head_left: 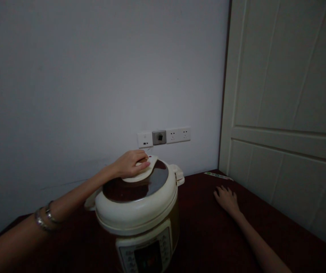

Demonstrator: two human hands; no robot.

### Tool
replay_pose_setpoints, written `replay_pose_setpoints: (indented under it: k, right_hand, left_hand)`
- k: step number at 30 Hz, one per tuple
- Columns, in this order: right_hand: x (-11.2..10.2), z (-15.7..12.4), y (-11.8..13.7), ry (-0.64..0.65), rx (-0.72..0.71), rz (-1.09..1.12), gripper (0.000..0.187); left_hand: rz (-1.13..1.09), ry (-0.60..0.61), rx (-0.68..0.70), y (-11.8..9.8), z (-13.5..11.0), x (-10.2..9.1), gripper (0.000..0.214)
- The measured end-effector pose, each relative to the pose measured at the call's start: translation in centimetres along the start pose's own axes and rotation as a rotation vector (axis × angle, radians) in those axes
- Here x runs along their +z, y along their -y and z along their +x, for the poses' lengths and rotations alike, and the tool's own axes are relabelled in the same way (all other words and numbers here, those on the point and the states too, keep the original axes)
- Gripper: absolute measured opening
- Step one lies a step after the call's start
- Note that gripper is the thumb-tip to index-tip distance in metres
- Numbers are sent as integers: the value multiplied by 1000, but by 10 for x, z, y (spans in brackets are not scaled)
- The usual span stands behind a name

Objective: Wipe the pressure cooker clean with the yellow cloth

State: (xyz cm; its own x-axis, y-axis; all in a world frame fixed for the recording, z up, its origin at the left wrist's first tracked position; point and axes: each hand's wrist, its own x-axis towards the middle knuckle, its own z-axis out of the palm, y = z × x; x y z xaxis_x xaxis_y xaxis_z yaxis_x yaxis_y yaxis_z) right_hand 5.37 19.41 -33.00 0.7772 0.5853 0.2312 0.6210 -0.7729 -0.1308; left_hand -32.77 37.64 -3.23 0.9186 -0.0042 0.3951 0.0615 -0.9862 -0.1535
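Note:
A white and brown electric pressure cooker stands on the dark red tabletop, its lid on and its control panel facing me. My left hand is closed round the lid handle on top, with the thumb along the near side. Two bangles circle that wrist. To the right of the cooker, my right hand lies palm down on the tabletop with its fingers spread and nothing in them. The lower part of the cooker runs out of the bottom of the view.
Behind the cooker, the pale wall carries sockets and a grey wall plate with a dark square piece. A thin printed strip lies near the table's back edge. A white panelled door borders the table on the right.

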Motion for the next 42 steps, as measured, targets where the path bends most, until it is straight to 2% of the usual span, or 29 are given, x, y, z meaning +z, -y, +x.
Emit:
replay_pose_setpoints:
  k: [8, 13, 16, 18, 20, 22, 24, 26, 29, 31, 33, 35, 38, 42]
  right_hand:
    - [-5, -1, 0, -15, 15, 9, 49]
    - [-26, -5, 4, -13, 32, 161, 45]
    - [-53, -2, 12, -2, -24, 246, 42]
    - [-77, 4, 23, -22, -106, 288, 41]
    - [-106, 12, 40, -63, -198, 335, 41]
    - [-140, 19, 64, -113, -274, 381, 43]
    - [-179, 20, 94, -159, -368, 427, 42]
    - [-219, 13, 129, -195, -491, 476, 40]
    - [-274, -13, 183, -229, -816, 546, 37]
    - [-301, -35, 217, -233, -958, 451, 38]
    - [-318, -56, 246, -290, -1011, 246, 41]
    - [-326, -73, 269, -301, -1035, 65, 46]
    - [-326, -89, 292, -275, -1080, -77, 54]
    - [-321, -100, 306, -275, -1106, -140, 58]
  left_hand:
    - [21, -27, -32, 2, -3, 4, 36]
    - [60, -35, 2, -2, -5, 4, 38]
    - [-141, -83, -5, -1, -3, 1, 41]
    - [-400, -214, -114, 5, 0, -4, 46]
    - [-619, -403, -282, 14, 0, -12, 47]
    - [-742, -555, -465, 27, -7, -22, 46]
    - [-810, -611, -631, 41, -24, -30, 44]
    - [-812, -644, -758, 51, -52, -32, 41]
    - [-685, -742, -937, 58, -101, -20, 37]
    - [-638, -742, -1074, 56, -130, -5, 36]
    - [-617, -696, -1199, 53, -152, 10, 33]
    - [-601, -667, -1260, 48, -166, 24, 32]
    - [-564, -639, -1295, 41, -176, 39, 29]
    - [-530, -598, -1285, 33, -177, 53, 24]
